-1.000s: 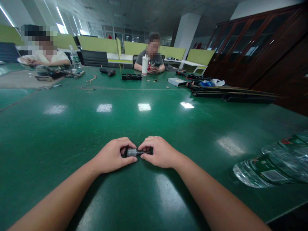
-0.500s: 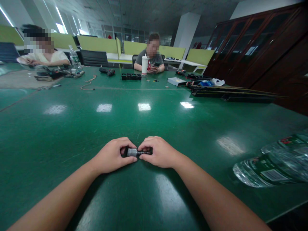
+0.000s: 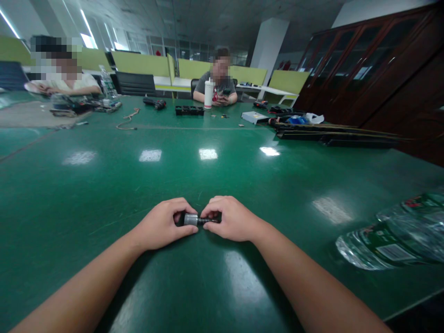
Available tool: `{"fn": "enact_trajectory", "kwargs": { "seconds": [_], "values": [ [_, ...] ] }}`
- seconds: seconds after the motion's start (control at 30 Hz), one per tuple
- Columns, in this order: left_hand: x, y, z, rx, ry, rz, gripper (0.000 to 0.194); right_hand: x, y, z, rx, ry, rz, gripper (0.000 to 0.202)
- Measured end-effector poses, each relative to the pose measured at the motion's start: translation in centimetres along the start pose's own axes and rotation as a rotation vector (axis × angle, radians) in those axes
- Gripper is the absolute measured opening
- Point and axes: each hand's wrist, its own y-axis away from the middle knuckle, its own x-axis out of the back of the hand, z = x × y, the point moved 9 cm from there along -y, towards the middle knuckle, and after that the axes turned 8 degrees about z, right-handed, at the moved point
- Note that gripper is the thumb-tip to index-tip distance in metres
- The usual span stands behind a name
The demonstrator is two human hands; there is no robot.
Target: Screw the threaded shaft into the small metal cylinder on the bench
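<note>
I'm remotely clamping the left hand (image 3: 163, 225) on a small silver metal cylinder (image 3: 191, 219), the right hand (image 3: 236, 219) on its black ribbed shaft (image 3: 202, 221), each grip sitting low over the glossy green bench (image 3: 173, 178). White reflections (image 3: 208, 154) are gleaming beyond; a red-brown wooden cabinet (image 3: 347, 83) is standing at right.

The left hand (image 3: 161, 225) holds the fat gray end of a small metal part (image 3: 191, 219), and the right hand (image 3: 234, 219) pinches the thin dark end. They are over a shiny green table (image 3: 222, 178). A clear bottle (image 3: 390, 247) lies off to the right. 1 person in white (image 3: 80, 83) and 1 person in gray (image 3: 202, 87) sit across the table.
</note>
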Motion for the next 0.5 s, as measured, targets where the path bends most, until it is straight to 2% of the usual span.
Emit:
{"fn": "enact_trajectory", "kwargs": {
  "seconds": [0.5],
  "values": [
    [-0.04, 0.17, -0.07, -0.003, 0.005, -0.001, 0.023, 0.39, 0.12, 0.28, -0.011, 0.055, -0.029, 0.014]
  ]
}}
